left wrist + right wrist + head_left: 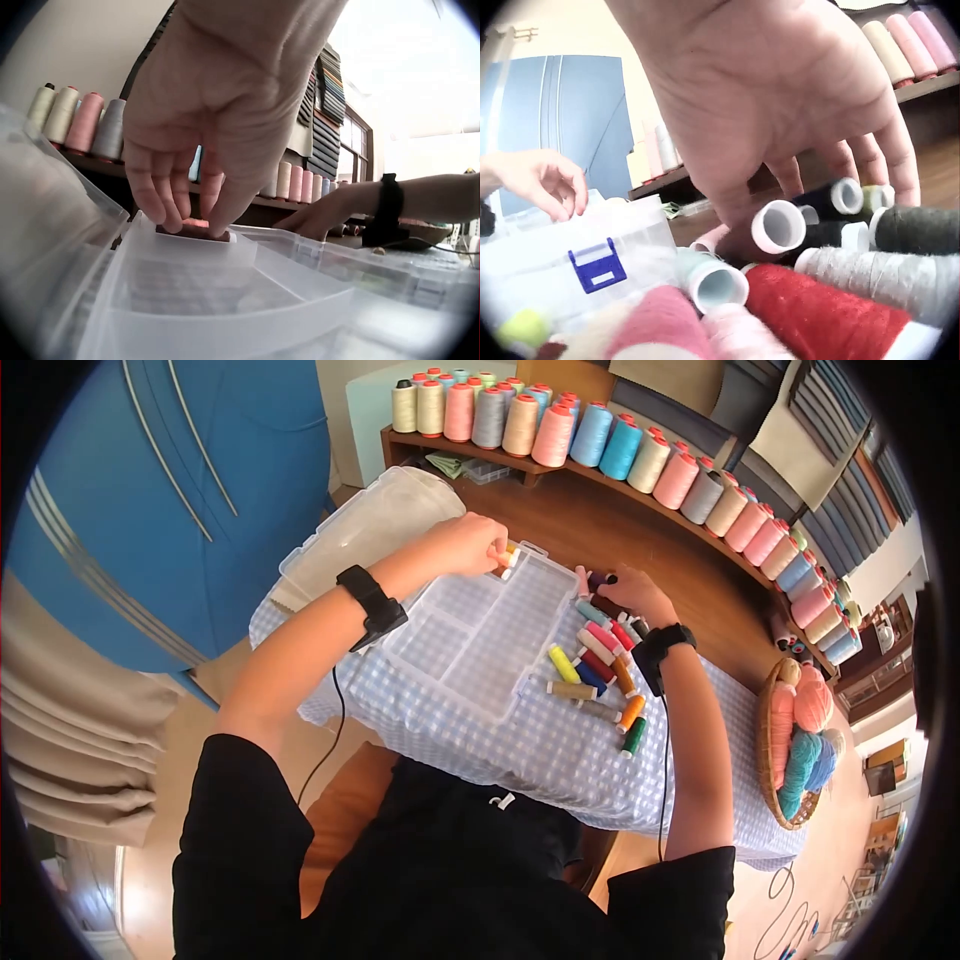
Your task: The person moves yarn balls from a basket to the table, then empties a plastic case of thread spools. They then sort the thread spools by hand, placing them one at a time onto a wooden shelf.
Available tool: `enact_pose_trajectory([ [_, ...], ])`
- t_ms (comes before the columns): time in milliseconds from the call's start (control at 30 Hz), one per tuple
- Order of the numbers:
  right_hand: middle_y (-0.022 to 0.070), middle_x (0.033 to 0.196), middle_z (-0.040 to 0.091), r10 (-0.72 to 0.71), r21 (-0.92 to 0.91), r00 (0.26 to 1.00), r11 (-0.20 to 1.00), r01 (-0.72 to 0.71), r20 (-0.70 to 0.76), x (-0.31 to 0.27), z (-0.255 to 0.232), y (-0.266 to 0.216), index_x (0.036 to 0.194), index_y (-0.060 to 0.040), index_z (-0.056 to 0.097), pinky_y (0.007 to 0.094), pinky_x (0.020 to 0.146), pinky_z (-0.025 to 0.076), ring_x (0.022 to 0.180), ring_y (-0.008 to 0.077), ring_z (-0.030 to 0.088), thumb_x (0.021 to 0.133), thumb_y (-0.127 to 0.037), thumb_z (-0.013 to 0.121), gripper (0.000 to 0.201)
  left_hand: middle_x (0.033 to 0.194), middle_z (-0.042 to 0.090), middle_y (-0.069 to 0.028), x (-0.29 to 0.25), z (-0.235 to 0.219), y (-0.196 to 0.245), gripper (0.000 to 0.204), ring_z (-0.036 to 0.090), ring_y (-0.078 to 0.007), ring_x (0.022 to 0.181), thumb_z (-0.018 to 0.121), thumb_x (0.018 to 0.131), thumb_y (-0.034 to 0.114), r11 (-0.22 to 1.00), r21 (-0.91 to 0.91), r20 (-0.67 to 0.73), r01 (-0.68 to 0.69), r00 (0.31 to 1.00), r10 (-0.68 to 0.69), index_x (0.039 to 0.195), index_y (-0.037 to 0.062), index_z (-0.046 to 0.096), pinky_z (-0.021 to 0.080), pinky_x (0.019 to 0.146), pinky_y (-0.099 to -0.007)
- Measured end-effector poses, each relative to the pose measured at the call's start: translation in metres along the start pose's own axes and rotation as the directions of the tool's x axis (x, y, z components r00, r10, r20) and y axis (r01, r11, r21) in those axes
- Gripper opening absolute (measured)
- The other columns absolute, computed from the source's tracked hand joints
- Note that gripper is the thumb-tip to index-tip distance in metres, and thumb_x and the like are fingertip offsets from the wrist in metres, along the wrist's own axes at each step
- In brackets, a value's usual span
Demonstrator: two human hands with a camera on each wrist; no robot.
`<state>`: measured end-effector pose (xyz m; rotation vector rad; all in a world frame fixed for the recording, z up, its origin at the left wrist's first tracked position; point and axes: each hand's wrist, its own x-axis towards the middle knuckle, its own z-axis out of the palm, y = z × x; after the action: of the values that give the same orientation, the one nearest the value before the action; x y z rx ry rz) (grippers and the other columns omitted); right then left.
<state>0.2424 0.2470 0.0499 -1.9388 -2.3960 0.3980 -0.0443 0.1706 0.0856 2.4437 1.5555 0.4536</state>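
In the head view, the sorting away seems barely begun: most of the visible part of the clear box is unfilled, and many loose spools are left beside it on the checked cloth. A dark reddish spool is pinched by the left hand at the far corner compartment, yet to be released. Whether anything is grasped by the right hand, lowered among the loose spools, cannot be told.
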Motion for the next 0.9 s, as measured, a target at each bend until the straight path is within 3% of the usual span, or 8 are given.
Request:
enact_pose_trajectory([
  [100,0.021,0.103,0.063,-0.004,0.14,1.0,0.99,0.002,0.011,-0.001,-0.003,-0.001,0.118,-0.0094,0.054,0.0386,0.083,0.047,0.099,0.0347,0.06,0.073,-0.03,0.065,0.05,0.085,0.064,-0.0105,-0.006,-0.009,-0.004,0.02,0.062,-0.0277,0.083,0.068,0.075,0.015,0.998,-0.009,-0.095,0.061,0.994,-0.061,0.091,0.0046,0.063,0.048,0.073,-0.0375],
  [200,0.0226,0.108,0.06,-0.167,0.118,0.978,0.976,0.182,-0.127,0.005,0.006,0.007,0.112,-0.0081,0.056,0.0432,0.086,0.046,0.1,0.0399,0.057,0.071,-0.023,0.065,0.045,0.086,0.065,-0.0111,-0.013,-0.015,-0.003,0.022,0.062,-0.0279,0.083,0.066,0.076,0.017,0.997,-0.005,-0.064,0.078,0.995,-0.078,0.093,0.0029,0.062,0.048,0.072,-0.037],
  [267,0.0205,0.103,0.06,-0.156,0.012,0.908,0.985,0.174,-0.389,0.005,0.003,0.008,0.109,-0.0109,0.054,0.0454,0.082,0.047,0.093,0.0399,0.059,0.073,-0.016,0.062,0.037,0.086,0.065,-0.0116,-0.014,-0.018,-0.001,0.023,0.063,-0.0273,0.084,0.066,0.077,0.017,0.999,-0.029,-0.035,0.04,0.999,-0.041,0.094,0.0024,0.062,0.048,0.072,-0.0362],
  [300,0.0205,0.103,0.06,-0.157,0.01,0.909,0.985,0.174,-0.386,-0.004,-0.007,-0.005,0.109,-0.0109,0.054,0.0454,0.082,0.047,0.093,0.0399,0.059,0.073,-0.016,0.062,0.037,0.086,0.065,-0.0116,-0.015,-0.021,0.001,0.023,0.063,-0.0273,0.084,0.066,0.077,0.017,0.999,-0.032,-0.034,0.041,0.999,-0.043,0.094,0.0024,0.062,0.048,0.072,-0.0362],
  [367,0.0191,0.098,0.059,-0.292,0.018,0.801,0.936,0.353,-0.522,-0.035,-0.028,-0.054,0.108,-0.0128,0.053,0.0464,0.078,0.048,0.089,0.0392,0.059,0.076,-0.012,0.06,0.033,0.089,0.065,-0.0125,-0.017,-0.026,0.004,0.025,0.063,-0.0271,0.086,0.066,0.077,0.017,0.99,-0.133,-0.048,0.038,0.998,-0.044,0.097,0.0022,0.062,0.049,0.073,-0.0354],
  [433,0.0193,0.101,0.058,-0.487,0.028,0.733,0.824,0.566,-0.475,-0.041,-0.021,-0.089,0.109,-0.0143,0.053,0.0459,0.079,0.048,0.091,0.0387,0.059,0.077,-0.013,0.06,0.033,0.087,0.065,-0.0126,-0.016,-0.025,-0.001,0.028,0.063,-0.0283,0.085,0.065,0.075,0.016,0.988,-0.149,-0.074,0.042,0.996,-0.054,0.1,0.0029,0.062,0.049,0.074,-0.0361],
  [533,0.0204,0.105,0.056,-0.581,0.129,0.765,0.766,0.629,-0.277,-0.045,-0.004,-0.132,0.116,-0.0105,0.049,0.0446,0.082,0.048,0.094,0.0392,0.057,0.077,-0.016,0.065,0.042,0.086,0.065,-0.0135,-0.02,-0.022,-0.005,0.033,0.062,-0.0301,0.085,0.065,0.072,0.013,0.988,-0.145,-0.122,0.056,0.99,-0.074,0.103,0.0029,0.062,0.049,0.075,-0.0372],
  [900,0.018,0.094,0.06,-0.53,0.201,0.771,0.762,0.616,-0.353,-0.036,0.012,-0.127,0.107,-0.0068,0.063,0.0392,0.079,0.046,0.091,0.0342,0.059,0.076,-0.007,0.066,0.032,0.094,0.065,-0.0149,-0.026,-0.007,-0.012,0.033,0.062,-0.0307,0.091,0.069,0.07,0.01,0.993,-0.107,-0.102,0.042,0.993,-0.053,0.102,0.0044,0.062,0.048,0.077,-0.0372],
])
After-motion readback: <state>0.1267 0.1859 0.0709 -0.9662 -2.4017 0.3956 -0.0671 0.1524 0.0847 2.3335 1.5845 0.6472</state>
